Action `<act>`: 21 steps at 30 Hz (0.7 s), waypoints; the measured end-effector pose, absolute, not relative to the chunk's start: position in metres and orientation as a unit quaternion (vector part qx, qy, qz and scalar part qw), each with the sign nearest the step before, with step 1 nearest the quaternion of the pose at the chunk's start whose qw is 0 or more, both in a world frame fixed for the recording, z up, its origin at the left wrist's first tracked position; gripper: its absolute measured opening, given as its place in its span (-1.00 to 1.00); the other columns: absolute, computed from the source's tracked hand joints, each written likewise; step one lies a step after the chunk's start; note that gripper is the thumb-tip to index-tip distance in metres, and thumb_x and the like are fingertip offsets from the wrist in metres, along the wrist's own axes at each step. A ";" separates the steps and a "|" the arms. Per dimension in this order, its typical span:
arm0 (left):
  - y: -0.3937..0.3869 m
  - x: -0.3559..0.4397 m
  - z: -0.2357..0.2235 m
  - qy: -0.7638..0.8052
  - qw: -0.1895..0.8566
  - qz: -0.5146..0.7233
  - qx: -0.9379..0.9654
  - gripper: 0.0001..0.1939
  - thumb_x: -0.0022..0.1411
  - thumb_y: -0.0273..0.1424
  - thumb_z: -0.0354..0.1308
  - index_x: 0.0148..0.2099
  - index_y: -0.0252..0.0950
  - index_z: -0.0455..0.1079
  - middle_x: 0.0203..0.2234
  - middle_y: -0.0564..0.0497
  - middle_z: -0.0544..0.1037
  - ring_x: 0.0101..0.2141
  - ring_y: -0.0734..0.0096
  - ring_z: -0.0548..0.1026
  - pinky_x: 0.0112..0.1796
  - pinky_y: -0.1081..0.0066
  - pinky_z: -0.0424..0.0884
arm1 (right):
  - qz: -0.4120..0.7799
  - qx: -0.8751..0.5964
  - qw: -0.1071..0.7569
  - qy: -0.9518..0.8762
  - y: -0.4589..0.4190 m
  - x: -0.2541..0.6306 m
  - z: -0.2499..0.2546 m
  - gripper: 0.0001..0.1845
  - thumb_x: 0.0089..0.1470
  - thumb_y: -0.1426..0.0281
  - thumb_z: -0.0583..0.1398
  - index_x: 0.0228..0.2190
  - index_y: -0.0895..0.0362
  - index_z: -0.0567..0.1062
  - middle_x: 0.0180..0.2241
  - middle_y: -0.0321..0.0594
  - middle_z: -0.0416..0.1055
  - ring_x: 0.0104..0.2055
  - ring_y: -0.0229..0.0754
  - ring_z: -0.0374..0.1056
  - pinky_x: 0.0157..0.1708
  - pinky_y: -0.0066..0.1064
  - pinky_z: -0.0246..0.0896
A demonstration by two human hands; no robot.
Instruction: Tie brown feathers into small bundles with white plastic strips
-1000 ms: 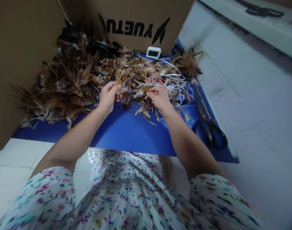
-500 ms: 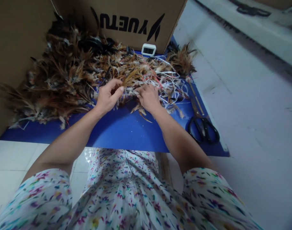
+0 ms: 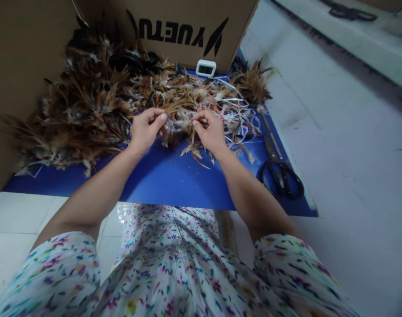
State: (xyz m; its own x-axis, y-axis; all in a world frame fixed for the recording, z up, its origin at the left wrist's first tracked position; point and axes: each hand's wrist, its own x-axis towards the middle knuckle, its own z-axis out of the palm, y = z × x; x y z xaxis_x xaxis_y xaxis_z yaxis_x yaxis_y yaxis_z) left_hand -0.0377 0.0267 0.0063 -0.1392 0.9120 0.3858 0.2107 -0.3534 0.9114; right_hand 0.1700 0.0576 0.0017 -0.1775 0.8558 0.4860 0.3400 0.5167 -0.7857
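While the floral-print garment (image 3: pixel 174 264) fills the nearest space, a bare strip of blue tabletop (image 3: pixel 181 185) lies between it and the hands. Black-handled scissors (image 3: pixel 282 181) rest to the right of and nearer than the right hand, loops toward the person, blades pointing away. A few loose feathers (image 3: pixel 197 155) lie just below the right hand's fingers. The left hand (image 3: pixel 145 128) pinches thumb against forefinger on the base of a golden-brown feather tuft (image 3: pixel 177 106); the right hand (image 3: pixel 210 131), opposite and a little apart, has thumb and forefinger nearly together, and whether anything is between them I cannot tell. The tuft's long axis runs from the left fingertips rightward and slightly away, its tips pointing past the gap between the hands. Half a second ago the right hand lay lower over the feathers, its knuckles upward; a second ago the tuft stood steeply away from the left fingertips. Beyond the right hand are tangled white plastic strips (image 3: pixel 243 115); left of and beyond the left hand spreads a feather heap (image 3: pixel 88 103). Farther past both hands stand a small white digital display (image 3: pixel 206 68) and a cardboard box (image 3: pixel 187 11) with upside-down lettering.
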 end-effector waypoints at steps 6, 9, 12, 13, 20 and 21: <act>0.028 -0.032 0.003 0.467 0.455 0.560 0.511 -0.74 0.16 -0.37 0.33 -0.10 -0.28 0.45 -0.55 0.08 0.51 -0.57 0.52 0.47 -0.57 0.55 0.26 | 0.274 -0.359 0.486 -0.748 0.054 0.171 0.003 -0.90 0.10 0.39 0.15 -0.36 0.04 0.50 -0.27 -0.23 0.55 -0.15 -0.11 0.42 0.01 -0.23 0.28; 0.030 -0.036 0.002 0.486 0.451 0.558 0.499 -0.82 0.17 -0.37 0.32 -0.19 -0.29 0.45 -0.53 0.06 0.51 -0.57 0.52 0.47 -0.58 0.54 0.27 | 0.265 -0.354 0.464 -0.768 0.052 0.172 0.004 -0.83 0.10 0.44 0.12 -0.33 0.03 0.53 -0.22 -0.23 0.57 -0.09 -0.09 0.43 0.06 -0.20 0.27; 0.031 -0.040 0.002 0.488 0.422 0.568 0.511 -0.82 0.19 -0.29 0.33 -0.28 -0.26 0.44 -0.60 0.11 0.42 -0.63 0.56 0.39 -0.62 0.55 0.21 | 0.261 -0.358 0.450 -0.775 0.050 0.171 0.005 -0.78 0.09 0.48 0.11 -0.32 0.03 0.54 -0.19 -0.24 0.58 -0.07 -0.09 0.44 0.08 -0.18 0.28; 0.031 -0.040 0.002 0.485 0.409 0.573 0.519 -0.81 0.19 -0.26 0.33 -0.29 -0.26 0.44 -0.62 0.12 0.40 -0.64 0.57 0.37 -0.62 0.55 0.20 | 0.262 -0.359 0.449 -0.775 0.050 0.170 0.006 -0.78 0.09 0.49 0.11 -0.33 0.04 0.54 -0.19 -0.24 0.58 -0.07 -0.09 0.44 0.08 -0.18 0.28; 0.024 -0.033 0.006 0.453 0.360 0.568 0.586 -0.67 0.09 -0.14 0.40 -0.31 -0.27 0.44 -0.33 0.03 0.58 -0.67 0.66 0.33 -0.64 0.54 0.20 | 0.344 -0.360 0.446 -0.744 0.046 0.163 0.010 -0.79 0.06 0.53 0.16 -0.38 0.06 0.58 -0.24 -0.25 0.59 -0.09 -0.13 0.47 0.11 -0.20 0.30; 0.024 -0.032 0.005 0.451 0.366 0.552 0.597 -0.67 0.09 -0.13 0.40 -0.31 -0.26 0.44 -0.40 0.05 0.56 -0.68 0.65 0.33 -0.64 0.54 0.21 | 0.357 -0.366 0.442 -0.737 0.046 0.162 0.010 -0.81 0.05 0.53 0.17 -0.40 0.07 0.58 -0.26 -0.25 0.59 -0.11 -0.13 0.47 0.10 -0.20 0.30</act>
State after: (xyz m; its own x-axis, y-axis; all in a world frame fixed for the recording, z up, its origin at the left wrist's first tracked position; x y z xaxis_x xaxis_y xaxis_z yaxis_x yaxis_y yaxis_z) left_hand -0.0319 0.0237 0.0051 -0.0179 0.9440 0.3294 0.1347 -0.3241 0.9364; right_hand 0.1619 0.0464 0.0102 -0.3429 0.8546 0.3900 0.2237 0.4775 -0.8497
